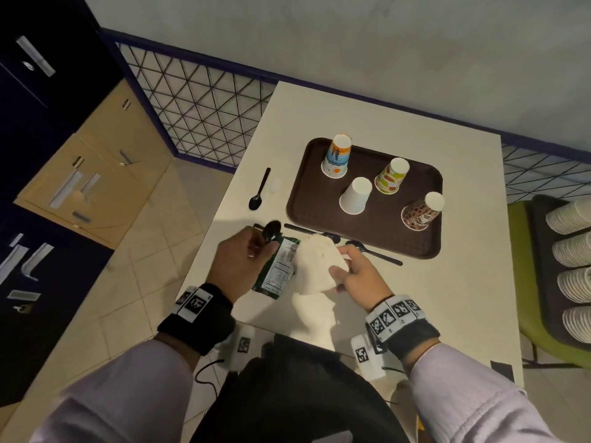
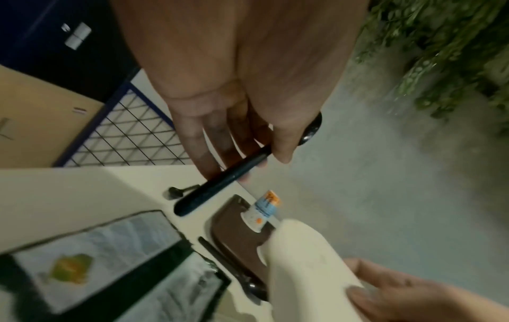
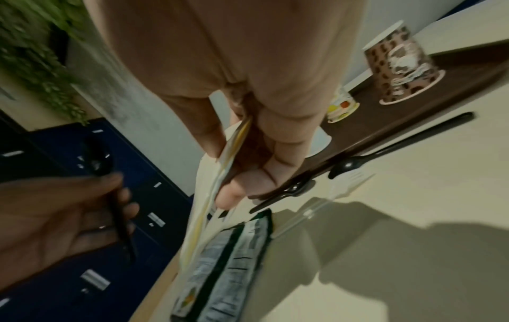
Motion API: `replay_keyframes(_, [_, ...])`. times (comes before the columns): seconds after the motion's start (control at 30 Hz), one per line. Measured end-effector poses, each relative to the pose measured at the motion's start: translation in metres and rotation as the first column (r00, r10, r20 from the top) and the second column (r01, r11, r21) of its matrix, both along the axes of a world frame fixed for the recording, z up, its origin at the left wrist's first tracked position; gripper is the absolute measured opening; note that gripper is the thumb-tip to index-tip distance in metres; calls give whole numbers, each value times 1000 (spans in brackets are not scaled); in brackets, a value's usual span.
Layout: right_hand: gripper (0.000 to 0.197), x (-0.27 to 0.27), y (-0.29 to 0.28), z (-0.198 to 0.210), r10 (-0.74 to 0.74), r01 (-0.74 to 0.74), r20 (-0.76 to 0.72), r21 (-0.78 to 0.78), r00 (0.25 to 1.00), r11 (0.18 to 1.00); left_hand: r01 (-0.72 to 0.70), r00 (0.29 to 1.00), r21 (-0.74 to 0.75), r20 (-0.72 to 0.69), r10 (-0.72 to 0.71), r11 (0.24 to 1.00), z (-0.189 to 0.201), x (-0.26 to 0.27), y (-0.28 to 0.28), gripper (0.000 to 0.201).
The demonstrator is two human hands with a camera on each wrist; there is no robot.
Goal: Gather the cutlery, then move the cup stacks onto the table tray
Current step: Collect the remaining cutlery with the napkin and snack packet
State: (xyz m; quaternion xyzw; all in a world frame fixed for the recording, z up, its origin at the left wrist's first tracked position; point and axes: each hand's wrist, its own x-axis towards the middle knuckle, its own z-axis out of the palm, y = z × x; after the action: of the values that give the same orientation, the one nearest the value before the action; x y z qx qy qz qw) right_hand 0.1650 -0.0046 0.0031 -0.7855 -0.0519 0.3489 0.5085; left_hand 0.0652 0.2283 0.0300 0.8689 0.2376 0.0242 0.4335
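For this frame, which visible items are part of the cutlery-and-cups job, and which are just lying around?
Belongs to the job:
black spoon held in the left hand
black spoon lying left of the tray
black spoon near the tray's front edge
brown tray
cup stacks on the chair at right

Lying about:
white paper bag gripped by the right hand
green packet

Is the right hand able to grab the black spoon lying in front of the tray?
Probably not yet: the right hand is pinching a white napkin, though the black spoon lies uncovered just past its fingers.
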Motion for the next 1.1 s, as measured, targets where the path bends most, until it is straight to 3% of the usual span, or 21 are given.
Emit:
replay_keyframes(0.23, [20,-14,30,12,-172,278,-362,265,916,923,-50,999,-214,6,52,976,-2,24,-33,39])
replay_keyframes(0.4, [25,-14,31,15,-122,267,-429,296,895,917,-94,992,-296,-112,63,950,-6,25,-40,39])
replay_keyframes(0.5, [26,-12,28,8,-95,280,-475,335,875,900,-153,983,-378,-152,101,913,-13,25,-39,49])
replay_keyframes(0.6, [13,-8,25,2,-60,226,-458,317,887,921,-198,976,-492,-175,127,848,-16,21,-40,63])
replay_keyframes(0.63, [9,-4,23,0,-66,205,-440,277,896,939,-202,976,-505,-173,131,839,-17,21,-41,61])
replay_keyframes(0.73, [22,15,10,-19,-112,143,-304,80,946,987,-226,973,-532,-162,163,816,-24,20,-41,42])
replay_keyframes(0.8, [15,33,-5,-35,-88,94,48,-153,995,984,-249,968,-524,-172,185,814,-24,20,-41,36])
replay_keyframes(0.87, [16,49,-25,-51,141,48,350,-481,926,875,-247,967,-502,-179,180,829,-28,18,-39,36])
replay_keyframes(0.97, [36,64,-50,-67,405,2,373,-738,835,675,-246,965,-449,-201,170,859,-34,13,-37,36])
replay_keyframes(1.1, [44,68,-66,-81,507,-24,338,-815,793,579,-286,952,-436,-229,202,853,-34,9,-41,34])
